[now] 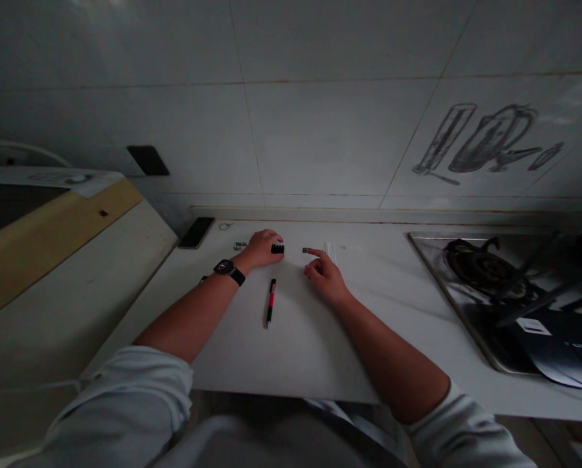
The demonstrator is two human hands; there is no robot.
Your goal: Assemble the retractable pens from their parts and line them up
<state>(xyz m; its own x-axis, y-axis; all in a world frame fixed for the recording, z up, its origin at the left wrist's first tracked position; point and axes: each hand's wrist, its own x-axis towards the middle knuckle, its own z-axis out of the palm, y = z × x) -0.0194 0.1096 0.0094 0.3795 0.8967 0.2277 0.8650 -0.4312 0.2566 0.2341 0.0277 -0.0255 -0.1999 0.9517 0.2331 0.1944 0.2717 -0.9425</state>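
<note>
My left hand point(260, 250), with a black watch on its wrist, reaches over the white counter. Its thumb and fingers close around a small black block with a notched top edge point(278, 249). To the right, my right hand point(326, 274) points with the index finger stretched out and the other fingers curled in. That fingertip is at a tiny dark piece point(305, 250) on the counter, touching it or very close. A red and black pen point(271, 303) lies between my forearms. Several small dark pieces point(240, 246) rest just left of my left hand.
Thin white sticks point(330, 252) lie beyond my right hand. A black phone point(197, 233) and a small ring-like loop point(225, 226) are at the back left. A gas stove point(476, 260) stands at right, a large boxy appliance point(76, 260) at left. A tiled wall closes the back.
</note>
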